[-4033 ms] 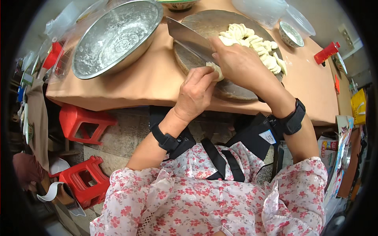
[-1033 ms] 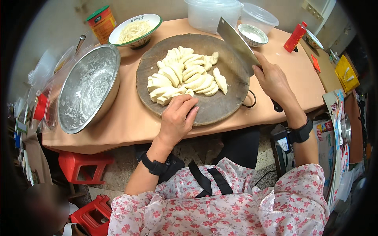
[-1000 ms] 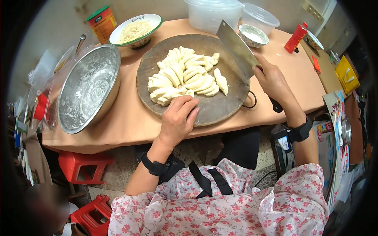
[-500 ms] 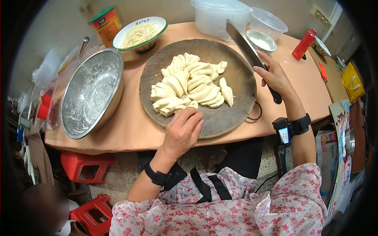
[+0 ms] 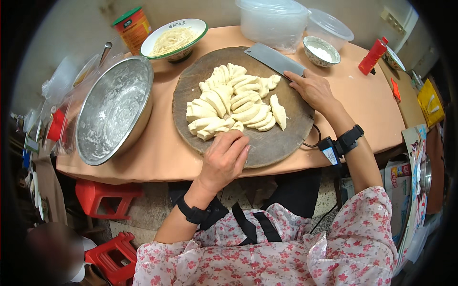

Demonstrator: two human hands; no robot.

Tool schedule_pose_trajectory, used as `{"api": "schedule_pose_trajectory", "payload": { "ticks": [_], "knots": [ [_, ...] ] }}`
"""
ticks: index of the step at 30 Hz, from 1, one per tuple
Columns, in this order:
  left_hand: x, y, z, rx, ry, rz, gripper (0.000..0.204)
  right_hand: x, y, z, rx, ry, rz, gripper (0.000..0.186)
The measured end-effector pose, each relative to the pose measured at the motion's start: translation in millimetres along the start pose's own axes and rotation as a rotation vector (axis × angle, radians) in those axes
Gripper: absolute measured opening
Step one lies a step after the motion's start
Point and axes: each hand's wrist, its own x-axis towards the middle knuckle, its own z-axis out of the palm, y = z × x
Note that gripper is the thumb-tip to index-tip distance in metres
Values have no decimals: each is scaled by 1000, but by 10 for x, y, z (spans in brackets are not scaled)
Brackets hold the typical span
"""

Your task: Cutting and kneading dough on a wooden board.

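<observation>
Many pale slices of dough (image 5: 247, 106) lie overlapping in a pile on a round wooden chopping board (image 5: 281, 143). At the pile's near edge, my left hand (image 5: 224, 155) is closed, its fingertips on a piece of dough (image 5: 237, 126) that they partly hide. My right hand (image 5: 312, 90) is at the board's far right edge, closed over the handle of a cleaver (image 5: 276, 59). The wide blade lies low over the board's far rim, pointing away to the left. The handle itself is hidden under my palm.
A floury metal basin (image 5: 145, 102) leans left of the board. Behind stand a bowl of pale shreds (image 5: 200, 35), an orange tub (image 5: 133, 31), plastic containers (image 5: 272, 24) and a small bowl of white powder (image 5: 315, 59). A red bottle (image 5: 373, 56) stands right.
My right hand has lowered the cleaver from above the table to the board's far right edge, tilting it flat. My left hand stays at the dough.
</observation>
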Motion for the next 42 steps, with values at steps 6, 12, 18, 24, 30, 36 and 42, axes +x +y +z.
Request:
{"api": "schedule_pose_trajectory", "payload": {
  "ticks": [6,12,18,24,30,36,42],
  "knots": [
    [11,-4,-55,-46,-25,13,23,-25,-199,-27,-154,127,-127,33],
    [134,-116,-464,128,0,78,44,-104,-701,-67,456,-88,-22,70],
    [366,-564,-568,216,-400,-213,99,-165,-1118,95,267,-66,-31,87],
    [516,-643,-502,139,-442,-249,97,-331,-1204,157,267,48,-154,84],
    [440,-523,-442,115,-318,-243,77,-356,-1402,123,106,230,-200,54],
    [337,-435,-343,139,-164,-154,55,-251,-1380,169,13,349,-305,30],
    [315,-286,-399,18,-122,-189,40,-272,-1249,74,148,354,-304,26]
  ]
}}
